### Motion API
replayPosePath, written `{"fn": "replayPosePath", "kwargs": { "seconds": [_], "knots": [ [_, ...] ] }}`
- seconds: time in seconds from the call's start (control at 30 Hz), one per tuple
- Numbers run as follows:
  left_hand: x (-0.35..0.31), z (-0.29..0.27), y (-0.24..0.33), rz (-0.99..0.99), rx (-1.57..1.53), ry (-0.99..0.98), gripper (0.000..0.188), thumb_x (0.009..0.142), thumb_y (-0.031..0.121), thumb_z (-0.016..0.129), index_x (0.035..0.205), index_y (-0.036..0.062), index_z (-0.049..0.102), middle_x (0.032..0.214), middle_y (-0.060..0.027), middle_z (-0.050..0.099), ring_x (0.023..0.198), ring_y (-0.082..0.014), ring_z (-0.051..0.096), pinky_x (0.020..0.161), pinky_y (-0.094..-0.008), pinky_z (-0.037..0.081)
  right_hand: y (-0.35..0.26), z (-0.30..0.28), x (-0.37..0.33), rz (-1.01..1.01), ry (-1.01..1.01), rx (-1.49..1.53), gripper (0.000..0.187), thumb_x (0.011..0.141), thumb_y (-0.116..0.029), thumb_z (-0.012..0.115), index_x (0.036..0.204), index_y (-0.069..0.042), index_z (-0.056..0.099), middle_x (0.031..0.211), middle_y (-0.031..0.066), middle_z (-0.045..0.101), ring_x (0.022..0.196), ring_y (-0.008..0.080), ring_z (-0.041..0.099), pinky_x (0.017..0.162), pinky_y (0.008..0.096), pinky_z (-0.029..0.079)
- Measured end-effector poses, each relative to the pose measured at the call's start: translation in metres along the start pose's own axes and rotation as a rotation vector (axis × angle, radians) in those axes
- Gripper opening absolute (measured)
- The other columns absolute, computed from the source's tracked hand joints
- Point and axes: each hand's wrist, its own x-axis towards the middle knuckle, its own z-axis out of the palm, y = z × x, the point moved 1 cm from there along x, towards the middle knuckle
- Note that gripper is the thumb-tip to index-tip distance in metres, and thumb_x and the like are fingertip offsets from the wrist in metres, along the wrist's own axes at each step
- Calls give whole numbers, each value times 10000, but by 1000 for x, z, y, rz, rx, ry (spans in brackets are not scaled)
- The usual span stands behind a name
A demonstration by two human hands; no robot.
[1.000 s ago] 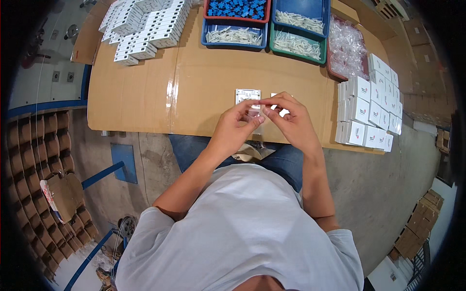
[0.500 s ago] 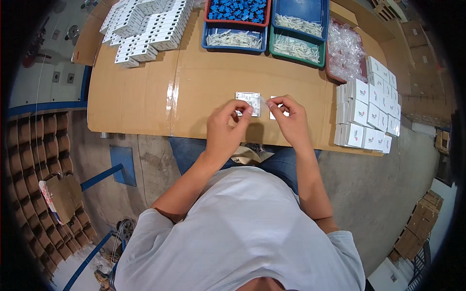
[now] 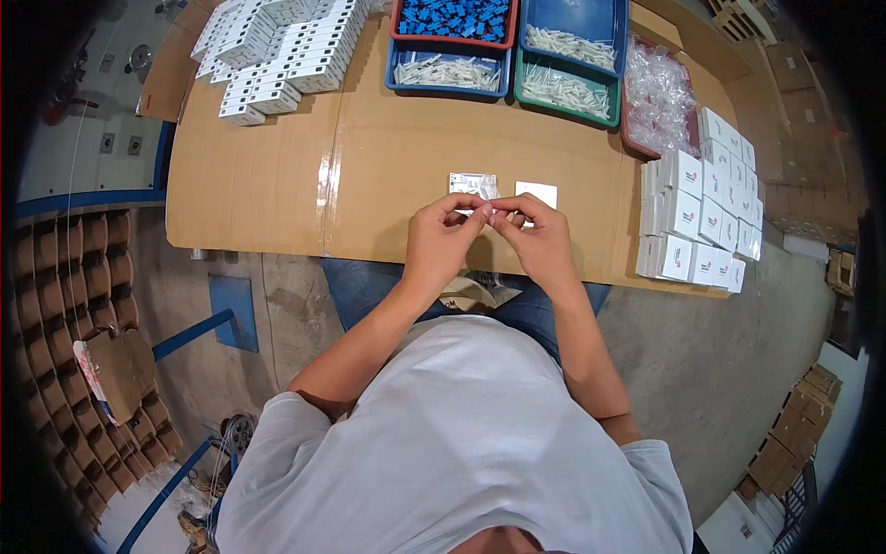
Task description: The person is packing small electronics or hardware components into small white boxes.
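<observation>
My left hand (image 3: 443,238) and my right hand (image 3: 540,242) meet above the near part of the table, with thumbs and forefingers pinched together. A small clear plastic bag (image 3: 490,188) shows at the fingertips of both hands; its lower part and contents are hidden. Just beyond the left fingers lies a white square plate (image 3: 466,184) with a moulded face, partly covered by the hand. A plain white square piece (image 3: 538,193) rests beyond the right fingers, also partly hidden.
Stacked white boxes (image 3: 318,69) stand at the far left, and more white boxes (image 3: 685,214) at the right edge. Along the back sit a red tray (image 3: 394,28) of blue parts, blue and green trays (image 3: 614,106) of white plugs, and a bin of clear plastic bags (image 3: 660,102).
My right hand has moved left and slightly nearer to me, so the fingertips of both hands now touch. More of the plain white square piece is uncovered.
</observation>
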Motion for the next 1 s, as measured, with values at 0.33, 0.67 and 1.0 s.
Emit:
{"fn": "replayPosePath", "kwargs": {
  "seconds": [0.33, 0.67, 1.0],
  "knots": [
    [-1, -4, 1, 12, 90, 26, 154, 970, 80, 696, 1061, -39, 730, 928, -45, 737, 843, -80, 672, 749, -228, 528, -1, 0, 2, -63, -68, -6, 233, 908, -8, 715, 1140, -12, 741, 946, 39, 678, 762, 83, 559, 655, 229, 453],
    [0, -5, -2, 75, 158, 85, 168, 935, 145, 734, 1012, -3, 754, 857, -74, 748, 764, -100, 680, 657, -257, 515, -1, 3, 0, -19, -81, -61, 241, 911, 4, 703, 1148, -17, 741, 953, 38, 674, 757, 84, 554, 652, 229, 449],
    [-1, -7, -6, 89, 155, 68, 89, 909, 55, 710, 958, -15, 686, 882, -38, 703, 824, -99, 654, 768, -257, 526, 5, 7, 0, 1, -55, 15, 195, 925, -24, 712, 1119, -24, 731, 947, -11, 681, 724, 34, 510, 665, 203, 434]
  ]
}}
